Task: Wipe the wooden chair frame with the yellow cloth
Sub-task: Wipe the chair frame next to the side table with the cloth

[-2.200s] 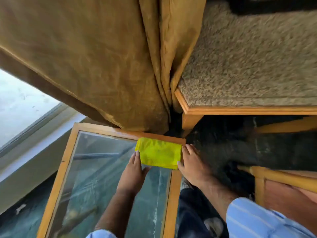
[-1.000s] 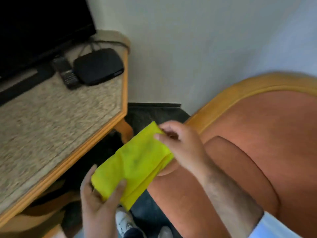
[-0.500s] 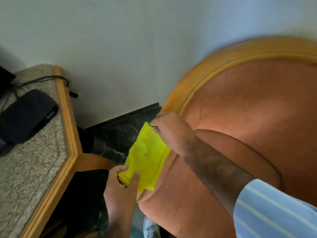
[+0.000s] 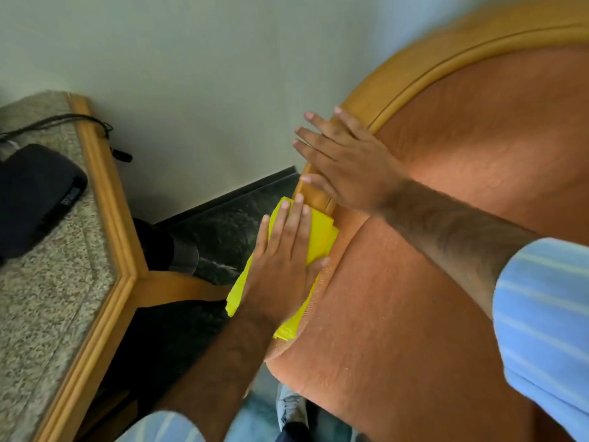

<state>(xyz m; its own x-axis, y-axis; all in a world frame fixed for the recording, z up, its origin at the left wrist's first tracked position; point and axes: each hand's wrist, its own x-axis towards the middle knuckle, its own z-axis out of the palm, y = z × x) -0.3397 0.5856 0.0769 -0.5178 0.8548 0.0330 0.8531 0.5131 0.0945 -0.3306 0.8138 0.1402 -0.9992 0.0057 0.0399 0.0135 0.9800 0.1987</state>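
The wooden chair frame [image 4: 424, 55] curves around an orange upholstered back and seat, from the top right down to the middle of the view. My left hand [image 4: 283, 260] lies flat, palm down, on the folded yellow cloth [image 4: 320, 237], pressing it against the lower left part of the frame beside the seat cushion. Part of the cloth hangs below my palm. My right hand [image 4: 347, 161] rests flat with fingers spread on the frame just above the cloth, holding nothing.
A wood-edged counter with a speckled top [image 4: 47, 298] stands at the left, close to the chair. On it lie a black box [image 4: 32, 199] and a cable [image 4: 63, 121]. A pale wall is behind; dark floor shows in the gap between.
Both hands lifted the cloth from the glass-topped table and turned to the chair. My right hand let go of it and moved onto the frame; my left hand now presses it flat.
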